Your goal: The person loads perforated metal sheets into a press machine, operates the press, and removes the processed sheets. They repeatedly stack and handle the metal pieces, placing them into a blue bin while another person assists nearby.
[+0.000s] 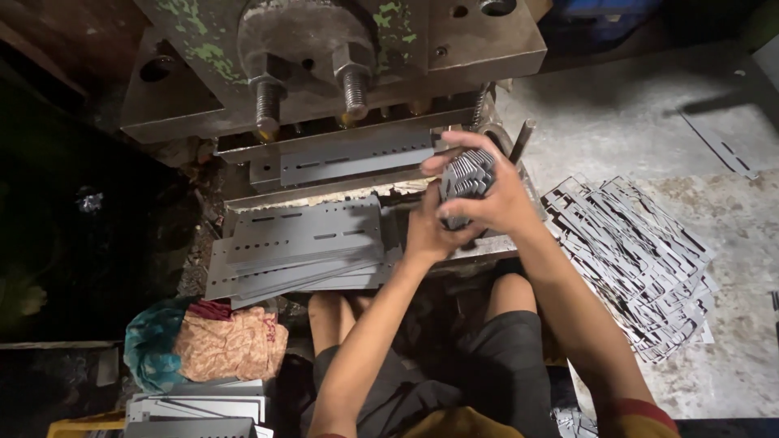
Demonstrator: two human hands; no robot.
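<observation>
Beneath the press (324, 65), both hands' (466, 207) grip is closed around a stack of small metal stampings (466, 180).

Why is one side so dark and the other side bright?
In the head view, light falls on the right, so the concrete floor and the pile of cut metal pieces look bright; the left edge sinks into black shadow. The hands look slightly blurred around their stack of metal pieces.

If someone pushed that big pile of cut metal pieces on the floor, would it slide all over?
Probably yes. The pile is made of thin flat pieces lying loosely fanned on the floor, so they would likely slip over each other. Each looks stiff, not floppy. The cut edges seem sharp, so bare fingers might get nicked.
</observation>
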